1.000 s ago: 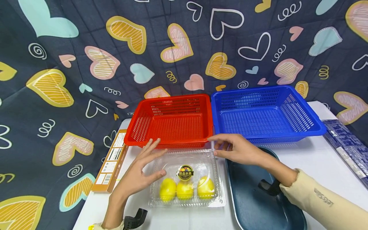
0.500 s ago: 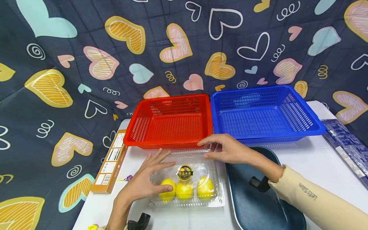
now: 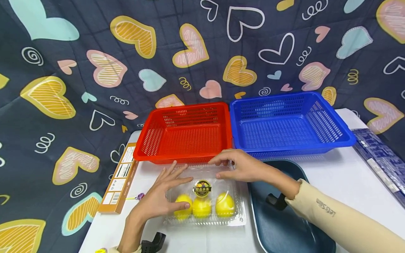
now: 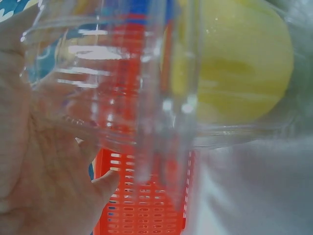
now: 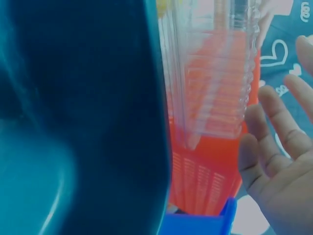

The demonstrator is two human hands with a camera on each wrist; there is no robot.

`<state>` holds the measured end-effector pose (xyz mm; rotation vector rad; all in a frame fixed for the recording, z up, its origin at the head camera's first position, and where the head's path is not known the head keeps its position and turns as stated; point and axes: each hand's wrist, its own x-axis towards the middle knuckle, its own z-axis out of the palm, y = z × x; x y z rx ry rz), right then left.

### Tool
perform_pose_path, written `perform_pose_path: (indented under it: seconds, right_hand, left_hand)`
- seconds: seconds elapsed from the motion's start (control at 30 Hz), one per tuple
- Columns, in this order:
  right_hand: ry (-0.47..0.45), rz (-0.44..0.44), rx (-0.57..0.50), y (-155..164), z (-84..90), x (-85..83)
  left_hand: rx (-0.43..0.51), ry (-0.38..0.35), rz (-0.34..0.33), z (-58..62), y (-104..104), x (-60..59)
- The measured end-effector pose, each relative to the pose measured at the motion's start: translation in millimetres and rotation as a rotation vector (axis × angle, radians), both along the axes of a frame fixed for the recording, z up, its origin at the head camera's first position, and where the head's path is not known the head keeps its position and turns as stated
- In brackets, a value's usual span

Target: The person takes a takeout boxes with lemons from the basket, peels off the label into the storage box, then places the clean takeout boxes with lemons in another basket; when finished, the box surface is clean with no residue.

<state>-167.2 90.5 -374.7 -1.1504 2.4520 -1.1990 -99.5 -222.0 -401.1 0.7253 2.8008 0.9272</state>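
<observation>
A clear plastic clamshell box (image 3: 218, 184) with a round dark label sits closed on the white table, three yellow rounded things (image 3: 201, 208) showing inside. My left hand (image 3: 164, 193) is spread over its left side, thumb in front of the leftmost yellow thing. Close up in the left wrist view, the box wall (image 4: 88, 73) stands before the palm, with one yellow thing (image 4: 239, 63) behind plastic. My right hand (image 3: 238, 165) hovers over the box's far right corner, fingers loosely bent. In the right wrist view its fingertips (image 5: 248, 147) are beside the ribbed lid edge.
Behind the box stand a red basket (image 3: 183, 157) and a blue basket (image 3: 294, 147). A dark blue tray (image 3: 284, 228) lies under my right forearm. An orange-brown carton (image 3: 118, 179) and a purple lollipop (image 3: 140, 196) are at left, a blue patterned package (image 3: 379, 158) at right.
My right hand has moved left, from beside the box to over its far right corner. The left hand has shifted right over the box's left side. The head view has shifted slightly.
</observation>
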Motion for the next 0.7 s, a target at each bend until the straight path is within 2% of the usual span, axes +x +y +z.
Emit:
perform_pose_path:
  seconds: [0.3, 0.7]
  right_hand:
    - [0.026, 0.065, 0.035, -16.7, 1.2, -2.1]
    - [0.072, 0.122, 0.159, -37.1, -1.6, 2.4]
  left_hand:
    - [-0.004, -0.018, 0.038, 0.5, -0.3, 3.0]
    - [0.056, 0.015, -0.001, -5.9, -2.2, 0.1]
